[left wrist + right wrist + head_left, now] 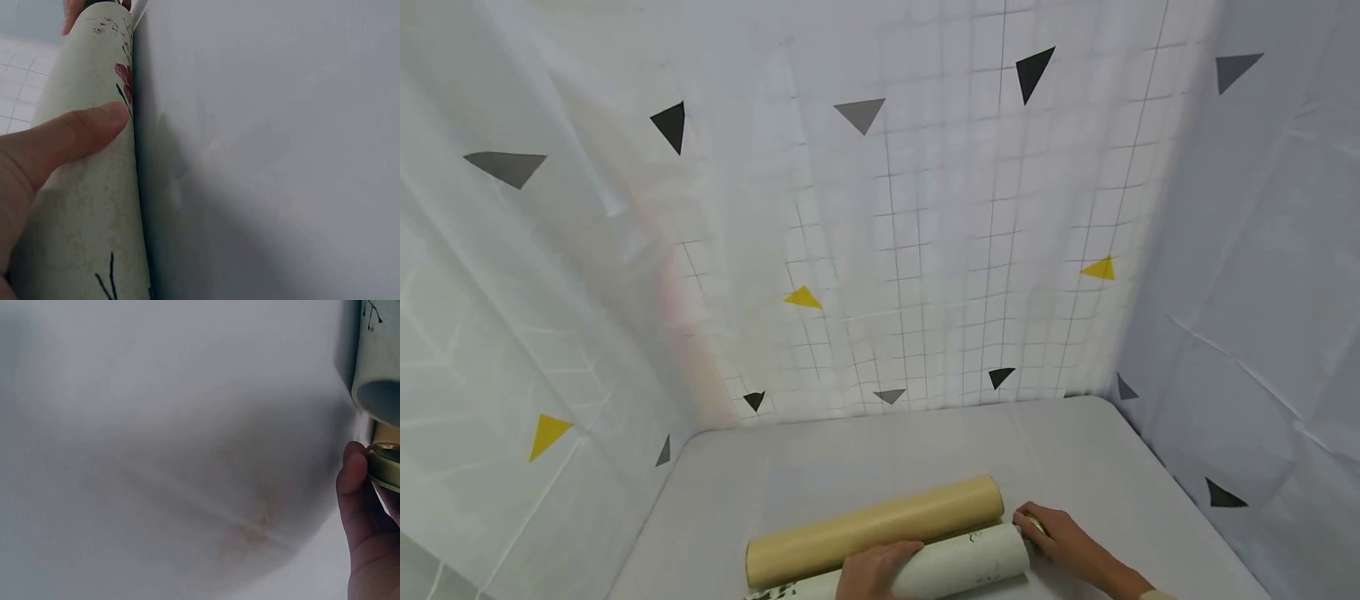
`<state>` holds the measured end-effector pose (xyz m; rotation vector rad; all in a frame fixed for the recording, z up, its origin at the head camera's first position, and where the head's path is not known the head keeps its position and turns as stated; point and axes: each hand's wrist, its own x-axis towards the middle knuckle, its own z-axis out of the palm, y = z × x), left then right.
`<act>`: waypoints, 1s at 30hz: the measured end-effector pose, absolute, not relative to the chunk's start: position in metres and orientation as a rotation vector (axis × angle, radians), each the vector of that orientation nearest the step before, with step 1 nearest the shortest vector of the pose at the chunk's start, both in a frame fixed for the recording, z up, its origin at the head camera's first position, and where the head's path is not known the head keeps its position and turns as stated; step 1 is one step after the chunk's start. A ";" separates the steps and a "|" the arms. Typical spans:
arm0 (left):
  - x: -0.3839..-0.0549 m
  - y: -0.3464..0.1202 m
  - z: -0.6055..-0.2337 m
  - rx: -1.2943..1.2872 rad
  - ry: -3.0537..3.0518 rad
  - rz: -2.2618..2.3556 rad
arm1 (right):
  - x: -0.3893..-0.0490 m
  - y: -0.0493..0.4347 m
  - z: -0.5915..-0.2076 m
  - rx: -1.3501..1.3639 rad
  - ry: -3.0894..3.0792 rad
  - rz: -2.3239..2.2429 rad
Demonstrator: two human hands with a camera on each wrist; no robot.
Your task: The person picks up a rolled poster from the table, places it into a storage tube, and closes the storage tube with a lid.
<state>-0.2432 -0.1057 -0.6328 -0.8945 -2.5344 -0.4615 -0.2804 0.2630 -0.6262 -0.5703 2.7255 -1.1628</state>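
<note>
A pale tube with printed flowers and stems lies along the front of the table. My left hand grips it near the middle, the thumb laid across its near side in the left wrist view. Just beyond the tube's right end is my right hand, pinching a round, gold-rimmed cap between thumb and fingers. In the right wrist view the tube's end gapes open, and the cap is held apart from it. The left hand's other fingers are mostly hidden.
Behind the pale tube, almost parallel and close to it, lies a tan tube. Both are on a white-covered table. White sheets with black, grey and yellow triangles form a back wall and side walls.
</note>
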 end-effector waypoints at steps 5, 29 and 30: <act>-0.242 -0.103 -0.638 -0.907 -2.475 -0.420 | -0.275 0.259 -0.626 -0.594 2.673 -1.265; -0.247 -0.094 -0.636 -0.924 -2.277 -0.361 | -0.272 0.250 -0.621 -0.359 2.578 -1.263; -0.247 -0.094 -0.636 -0.921 -2.274 -0.357 | -0.272 0.249 -0.621 -0.350 2.567 -1.272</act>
